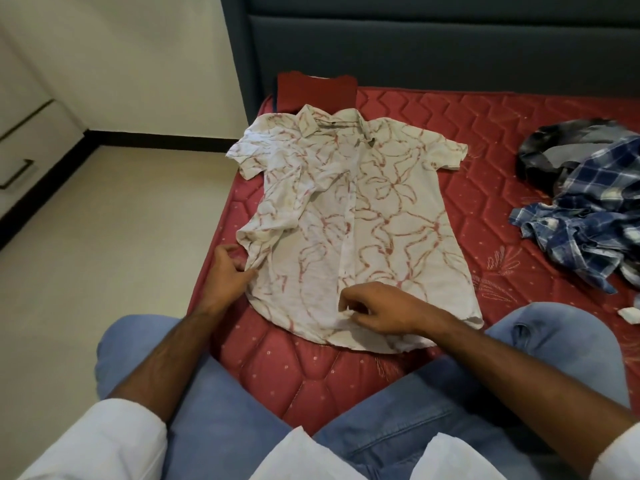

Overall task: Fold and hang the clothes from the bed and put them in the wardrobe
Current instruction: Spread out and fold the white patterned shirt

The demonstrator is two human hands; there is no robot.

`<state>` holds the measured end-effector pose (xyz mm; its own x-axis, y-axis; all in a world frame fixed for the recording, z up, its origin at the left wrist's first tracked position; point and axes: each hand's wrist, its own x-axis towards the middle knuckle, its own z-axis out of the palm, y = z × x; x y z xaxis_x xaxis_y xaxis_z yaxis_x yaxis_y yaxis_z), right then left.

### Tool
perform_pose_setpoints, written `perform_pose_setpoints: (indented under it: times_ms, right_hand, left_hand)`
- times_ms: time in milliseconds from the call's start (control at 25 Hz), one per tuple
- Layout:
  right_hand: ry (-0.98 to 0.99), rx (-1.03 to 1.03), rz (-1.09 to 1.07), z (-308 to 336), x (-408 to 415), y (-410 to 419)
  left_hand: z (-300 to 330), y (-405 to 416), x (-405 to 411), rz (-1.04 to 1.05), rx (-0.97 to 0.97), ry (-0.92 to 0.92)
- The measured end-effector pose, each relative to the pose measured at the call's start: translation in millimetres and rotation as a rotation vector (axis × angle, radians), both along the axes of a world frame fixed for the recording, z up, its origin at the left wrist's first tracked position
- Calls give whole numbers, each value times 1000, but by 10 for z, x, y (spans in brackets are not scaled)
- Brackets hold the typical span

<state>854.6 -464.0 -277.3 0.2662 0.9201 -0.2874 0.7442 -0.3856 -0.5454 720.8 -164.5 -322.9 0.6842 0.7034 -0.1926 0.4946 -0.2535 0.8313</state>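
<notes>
White sleeves (104,441) and blue-jeaned knees (221,427) fill the bottom of the view, the person sitting on the red quilted mattress (502,161) with both bare forearms reaching forward

Between the knees and the headboard lies the floral shirt (363,209), a white short-sleeved one with a red line pattern, spread front-up with its collar pointing away and its hem nearest the person. Its own left side is rumpled and bunched, the sleeve on that side folded in over the body; the other sleeve lies flat on the mattress

The left hand (230,271) sits at the shirt's left edge near the hem, fingers curled, pinching the bunched fabric there. The right hand (381,308) rests on the lower front of the shirt by the button line, thumb and fingers pinching up a small fold of cloth

Just beyond the collar, touching the shirt, a dark red folded garment (317,93) lies flat against the grey padded headboard (433,39). Well apart on the right of the mattress is a loose heap: a blue checked shirt (588,216) crumpled in front, with a dark grey garment (561,147) behind it. A small white scrap (631,314) lies at the right edge

Left of the bed are a pale floor (86,254), a cream wall with a black skirting, and part of a pale cabinet with dark handles (17,174)
</notes>
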Motion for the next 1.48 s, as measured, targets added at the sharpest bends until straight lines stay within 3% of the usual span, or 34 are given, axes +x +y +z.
perform_pose_setpoints:
  times_ms: [80,160,320,400,520,720,800,1000,1240,1360,1480]
  right_hand:
    - [247,-208,100,98,12,-11]
    - [350,-349,170,186,49,100]
    - [305,-31,-87,281,229,798]
    - [280,118,-291,261,288,1242]
    - [314,166,-537,175,237,1814]
    - [709,328,-1093,-187,165,2269]
    - [795,407,-1170,-262,263,2305]
    - [900,445,-1157,17,331,2265]
    - [990,919,-928,681,271,1368]
    - [1029,914,-1058,621,313,775]
    - [995,757,-1216,411,317,392]
  left_hand:
    - [28,14,9,9,-70,-1]
    - [72,12,34,17,-169,-29]
    - [74,25,7,68,-271,-88]
    - [62,43,-17,83,-209,-93]
    - [60,58,-26,76,-104,-90]
    - [-6,122,-27,-12,57,-132]
    - [11,114,-4,-53,112,-175]
    - [21,157,60,-19,112,-207]
    - [-21,236,29,-97,306,-198]
    - [-1,184,-25,-247,461,-189]
    - [62,142,-83,-427,670,-152]
